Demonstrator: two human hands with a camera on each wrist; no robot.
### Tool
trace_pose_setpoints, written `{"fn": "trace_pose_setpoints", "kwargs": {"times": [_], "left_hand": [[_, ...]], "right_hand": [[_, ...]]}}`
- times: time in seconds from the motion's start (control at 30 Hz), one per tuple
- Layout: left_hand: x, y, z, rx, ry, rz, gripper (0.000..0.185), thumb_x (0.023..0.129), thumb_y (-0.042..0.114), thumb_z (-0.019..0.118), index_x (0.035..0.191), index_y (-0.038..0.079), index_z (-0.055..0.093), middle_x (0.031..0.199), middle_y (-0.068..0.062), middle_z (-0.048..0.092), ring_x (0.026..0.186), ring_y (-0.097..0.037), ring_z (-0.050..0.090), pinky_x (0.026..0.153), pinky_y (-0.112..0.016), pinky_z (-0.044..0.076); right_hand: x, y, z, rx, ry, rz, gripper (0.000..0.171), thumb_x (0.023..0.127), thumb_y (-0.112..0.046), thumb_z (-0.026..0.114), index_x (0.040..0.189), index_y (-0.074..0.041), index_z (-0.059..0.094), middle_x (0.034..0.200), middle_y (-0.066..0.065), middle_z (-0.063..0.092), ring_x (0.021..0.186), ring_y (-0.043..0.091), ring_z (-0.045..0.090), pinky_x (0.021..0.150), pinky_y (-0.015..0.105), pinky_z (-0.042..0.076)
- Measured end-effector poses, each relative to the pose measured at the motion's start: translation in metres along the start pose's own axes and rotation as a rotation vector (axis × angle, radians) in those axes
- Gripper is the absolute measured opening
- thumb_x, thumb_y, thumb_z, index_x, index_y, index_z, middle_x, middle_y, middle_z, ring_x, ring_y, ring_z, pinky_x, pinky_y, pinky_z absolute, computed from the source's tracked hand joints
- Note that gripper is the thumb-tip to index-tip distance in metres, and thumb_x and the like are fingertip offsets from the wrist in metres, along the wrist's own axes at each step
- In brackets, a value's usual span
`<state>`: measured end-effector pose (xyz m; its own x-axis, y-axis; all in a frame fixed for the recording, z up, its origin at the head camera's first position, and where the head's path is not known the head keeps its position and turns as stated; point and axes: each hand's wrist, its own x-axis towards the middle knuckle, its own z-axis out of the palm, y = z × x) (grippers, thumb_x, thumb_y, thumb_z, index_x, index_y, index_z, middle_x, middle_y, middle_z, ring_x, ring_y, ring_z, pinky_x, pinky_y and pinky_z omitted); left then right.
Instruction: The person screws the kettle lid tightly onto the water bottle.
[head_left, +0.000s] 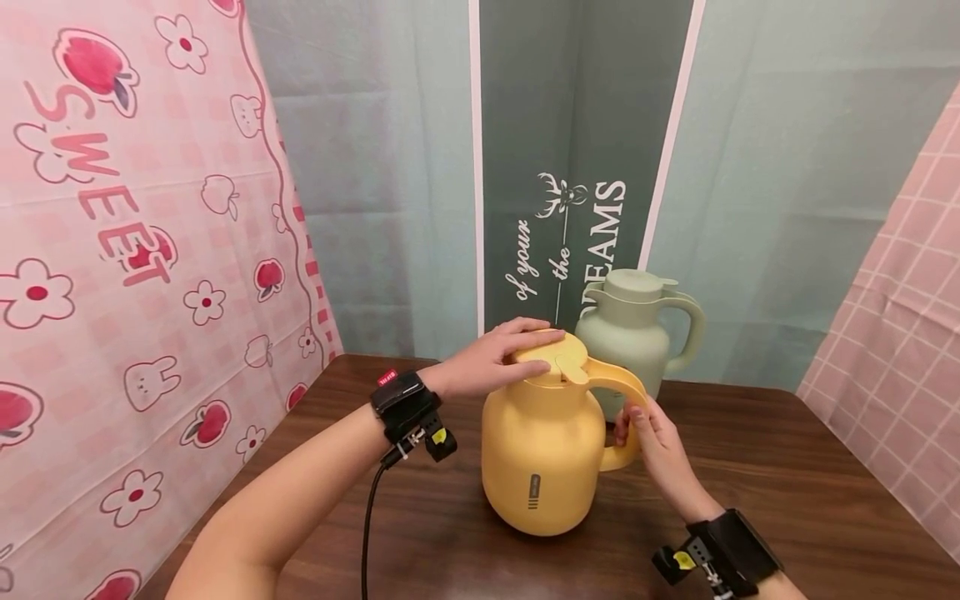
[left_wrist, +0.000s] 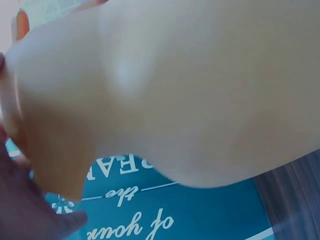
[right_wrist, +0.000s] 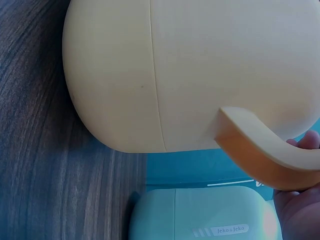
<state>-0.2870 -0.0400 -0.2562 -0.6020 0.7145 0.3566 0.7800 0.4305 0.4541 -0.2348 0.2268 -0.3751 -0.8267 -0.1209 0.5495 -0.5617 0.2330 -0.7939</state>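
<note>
1. The fingers (head_left: 525, 337) of the left hand (head_left: 491, 358) lie straight and flat across the lid (head_left: 551, 354) of the yellow jug (head_left: 540, 442), pressing down from above and gripping nothing; the fingers (head_left: 637, 417) of the right hand (head_left: 660, 454) curl round the lower part of the handle (head_left: 622, 408), clamped on it from the person's right.

2. The yellow jug stands upright on the bench (head_left: 787, 492), near the middle and directly between the two hands; its long axis runs vertically, so the lid faces up into the left palm while the handle juts out sideways toward the right hand.

3. Both hands touch the jug, the left on top and the right at the side, so neither is the nearer; the relation that matters is that the lid lies straight below the left fingers and the handle's loop lies in line with the right fingers.

4. In the right wrist view the handle (right_wrist: 265, 150) arcs off the jug's rounded body (right_wrist: 200, 70), with a fingertip (right_wrist: 307, 142) showing just behind it; the left wrist view is filled by the blurred yellow body (left_wrist: 190, 85).

5. Just behind the yellow jug, close to it or touching, I cannot tell which, stands a green jug (head_left: 633, 333), also upright, its handle likewise turned to the right.

6. Behind the bench hang a dark lettered banner (head_left: 570, 167) and, to the left, a pink patterned cloth (head_left: 135, 250).
</note>
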Motion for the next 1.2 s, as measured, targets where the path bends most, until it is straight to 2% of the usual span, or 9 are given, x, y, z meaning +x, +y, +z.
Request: {"fn": "trace_pose_setpoints", "kwargs": {"times": [0.07, 0.17, 0.3, 0.47, 0.77, 0.97, 1.2], "left_hand": [[0.0, 0.001, 0.003, 0.033, 0.046, -0.002, 0.049, 0.093, 0.04, 0.06, 0.14, 0.029, 0.049, 0.136, 0.002, 0.043, 0.123, -0.012, 0.035, 0.097, -0.033, 0.035], [-0.001, 0.003, 0.006, 0.091, 0.094, -0.008, 0.05, 0.091, 0.041, 0.062, 0.138, 0.029, 0.051, 0.13, 0.002, 0.046, 0.116, -0.013, 0.036, 0.091, -0.031, 0.037], [-0.002, 0.002, 0.007, 0.127, 0.115, 0.008, 0.047, 0.092, 0.032, 0.058, 0.138, 0.028, 0.051, 0.127, 0.002, 0.046, 0.113, -0.013, 0.035, 0.089, -0.03, 0.036], [-0.003, 0.0, 0.007, 0.134, 0.126, 0.036, 0.052, 0.087, 0.024, 0.056, 0.139, 0.027, 0.051, 0.125, 0.001, 0.046, 0.111, -0.013, 0.036, 0.085, -0.03, 0.036], [-0.006, -0.003, 0.009, 0.121, 0.167, 0.029, 0.052, 0.087, 0.039, 0.066, 0.136, 0.029, 0.054, 0.116, 0.005, 0.044, 0.106, -0.009, 0.036, 0.081, -0.03, 0.037], [-0.006, 0.001, 0.012, 0.163, 0.218, -0.016, 0.054, 0.083, 0.048, 0.069, 0.133, 0.032, 0.057, 0.11, 0.007, 0.042, 0.102, -0.009, 0.036, 0.082, -0.031, 0.034], [-0.007, 0.006, 0.019, 0.203, 0.298, -0.059, 0.054, 0.079, 0.051, 0.072, 0.129, 0.032, 0.06, 0.107, 0.006, 0.041, 0.103, -0.014, 0.035, 0.084, -0.033, 0.03]], "right_hand": [[0.0, 0.0, 0.0, 0.0, -0.001, 0.002, 0.023, 0.105, -0.011, 0.028, 0.098, 0.004, 0.044, 0.078, 0.016, 0.047, 0.067, 0.021, 0.05, 0.058, 0.029, 0.046], [0.0, 0.001, 0.0, 0.001, 0.001, 0.003, 0.023, 0.105, -0.011, 0.028, 0.098, 0.003, 0.044, 0.078, 0.016, 0.047, 0.067, 0.021, 0.05, 0.058, 0.029, 0.046], [0.0, 0.002, 0.001, 0.005, 0.0, 0.0, 0.023, 0.105, -0.011, 0.028, 0.098, 0.004, 0.044, 0.077, 0.016, 0.047, 0.067, 0.021, 0.05, 0.058, 0.029, 0.046], [0.0, 0.002, 0.001, 0.007, 0.005, -0.009, 0.023, 0.105, -0.011, 0.028, 0.098, 0.004, 0.044, 0.077, 0.015, 0.047, 0.067, 0.02, 0.05, 0.057, 0.029, 0.046], [0.0, 0.002, 0.001, 0.002, 0.002, -0.003, 0.023, 0.105, -0.011, 0.028, 0.098, 0.003, 0.044, 0.077, 0.015, 0.047, 0.067, 0.02, 0.05, 0.057, 0.029, 0.046], [-0.001, 0.002, 0.001, 0.001, 0.007, -0.009, 0.023, 0.105, -0.01, 0.028, 0.098, 0.004, 0.044, 0.078, 0.015, 0.047, 0.067, 0.02, 0.05, 0.057, 0.029, 0.046], [-0.001, 0.001, 0.001, 0.008, 0.007, -0.006, 0.022, 0.105, -0.01, 0.028, 0.099, 0.004, 0.044, 0.078, 0.015, 0.047, 0.068, 0.02, 0.05, 0.058, 0.029, 0.046]]}}
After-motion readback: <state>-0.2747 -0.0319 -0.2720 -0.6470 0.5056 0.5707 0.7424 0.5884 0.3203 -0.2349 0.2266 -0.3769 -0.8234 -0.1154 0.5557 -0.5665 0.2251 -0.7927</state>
